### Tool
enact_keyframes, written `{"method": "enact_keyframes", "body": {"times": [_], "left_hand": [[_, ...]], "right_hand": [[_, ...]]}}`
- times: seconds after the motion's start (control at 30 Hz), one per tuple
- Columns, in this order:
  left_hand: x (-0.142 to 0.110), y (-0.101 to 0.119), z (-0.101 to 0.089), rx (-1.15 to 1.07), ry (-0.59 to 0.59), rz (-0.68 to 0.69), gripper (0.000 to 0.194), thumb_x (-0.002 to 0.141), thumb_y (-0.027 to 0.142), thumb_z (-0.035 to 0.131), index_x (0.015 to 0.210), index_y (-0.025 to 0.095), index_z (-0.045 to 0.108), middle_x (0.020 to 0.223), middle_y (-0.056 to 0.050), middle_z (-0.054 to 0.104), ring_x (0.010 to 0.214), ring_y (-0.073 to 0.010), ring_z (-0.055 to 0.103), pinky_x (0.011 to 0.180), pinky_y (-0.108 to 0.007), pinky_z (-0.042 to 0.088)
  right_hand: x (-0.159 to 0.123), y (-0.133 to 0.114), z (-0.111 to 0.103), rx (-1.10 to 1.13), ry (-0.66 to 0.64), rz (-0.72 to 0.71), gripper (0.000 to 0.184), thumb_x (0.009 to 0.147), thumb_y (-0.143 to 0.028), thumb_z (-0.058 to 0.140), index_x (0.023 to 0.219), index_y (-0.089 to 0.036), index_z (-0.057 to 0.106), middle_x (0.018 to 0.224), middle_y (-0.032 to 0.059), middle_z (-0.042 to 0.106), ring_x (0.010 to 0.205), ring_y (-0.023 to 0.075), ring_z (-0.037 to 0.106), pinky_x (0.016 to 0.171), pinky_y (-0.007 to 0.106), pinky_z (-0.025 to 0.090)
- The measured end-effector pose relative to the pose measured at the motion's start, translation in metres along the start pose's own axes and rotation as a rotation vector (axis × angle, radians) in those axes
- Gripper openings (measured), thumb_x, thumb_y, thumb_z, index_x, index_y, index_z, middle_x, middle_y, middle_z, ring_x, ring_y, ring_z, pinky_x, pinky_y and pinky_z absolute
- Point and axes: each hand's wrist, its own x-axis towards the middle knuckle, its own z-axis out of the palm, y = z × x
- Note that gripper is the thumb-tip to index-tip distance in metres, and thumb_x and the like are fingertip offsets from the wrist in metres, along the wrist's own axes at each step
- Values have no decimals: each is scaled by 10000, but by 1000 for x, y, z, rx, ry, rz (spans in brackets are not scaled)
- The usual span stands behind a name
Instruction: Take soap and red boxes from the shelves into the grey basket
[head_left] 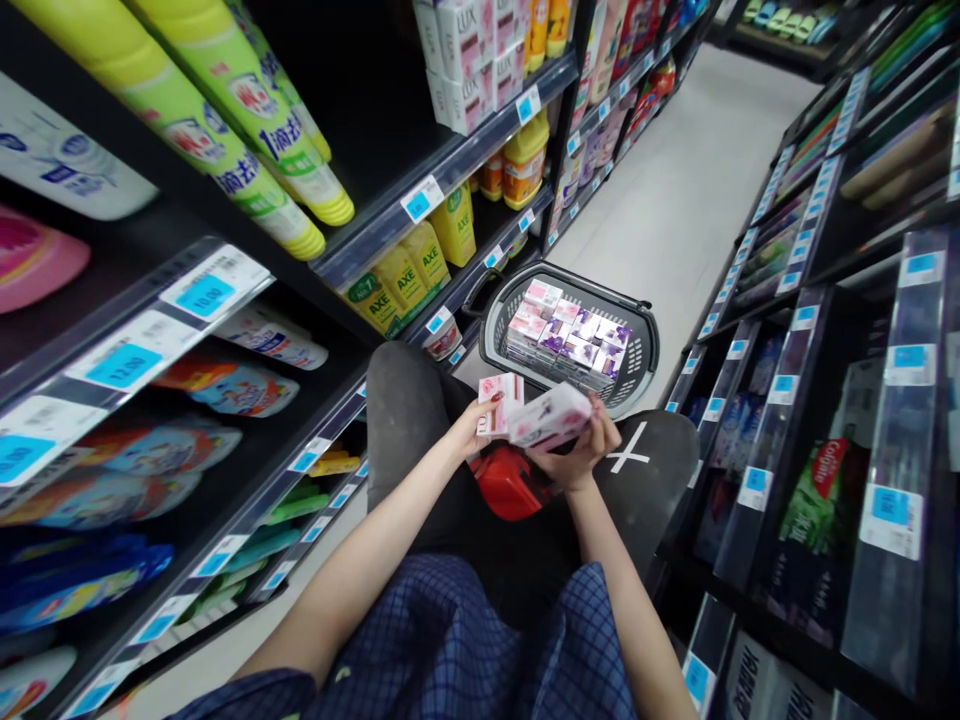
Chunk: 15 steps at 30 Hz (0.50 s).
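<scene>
My left hand is closed on a small pink-and-white soap box with LUX lettering, thumb lying across its face. My right hand grips a pink-and-white soap box, tilted and slightly blurred; whether it is one box or more I cannot tell. The two held items meet or overlap in front of my knees. Just beyond them a grey shopping basket stands on the floor, holding several pink and purple soap boxes in rows.
Stacked LUX boxes stand on the left shelf, above yellow AXE bottles. Tall green-yellow bottles are nearer. The right shelves hold toothpaste packs. A red object lies between my legs. The aisle floor runs ahead.
</scene>
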Motion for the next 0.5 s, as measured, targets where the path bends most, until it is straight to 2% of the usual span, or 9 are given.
{"method": "enact_keyframes", "body": {"times": [0.1, 0.17, 0.33, 0.5], "left_hand": [[-3, 1, 2, 30, -17, -5, 279, 772, 88, 607, 1049, 88, 578, 733, -78, 706, 615, -210, 689, 697, -442, 590], [-3, 1, 4, 15, 0, -7, 272, 753, 85, 632, 1020, 93, 576, 733, -74, 700, 609, -208, 684, 694, -458, 590], [4, -1, 6, -58, 64, -48, 249, 724, 73, 657, 959, 107, 583, 697, -60, 685, 597, -212, 677, 658, -442, 590], [12, -3, 6, -122, 111, -96, 295, 669, 56, 718, 927, 123, 590, 735, -55, 694, 611, -188, 676, 670, -348, 581]], "right_hand": [[14, 19, 13, -161, -141, 323, 955, 623, -548, 700, 1377, -165, 256, 1204, 160, 389, 1154, 352, 421, 948, 605, 397], [24, 40, 31, -191, -290, 419, 898, 625, -504, 697, 1344, -139, 301, 1219, 173, 408, 1170, 350, 398, 985, 582, 358], [36, 103, 106, -108, -684, 435, 900, 575, -343, 720, 1336, -69, 327, 1270, 216, 390, 1205, 354, 380, 1041, 524, 321], [41, 143, 182, -93, -917, 452, 948, 533, -249, 715, 1360, -43, 302, 1313, 247, 353, 1207, 354, 407, 1017, 482, 378]]}}
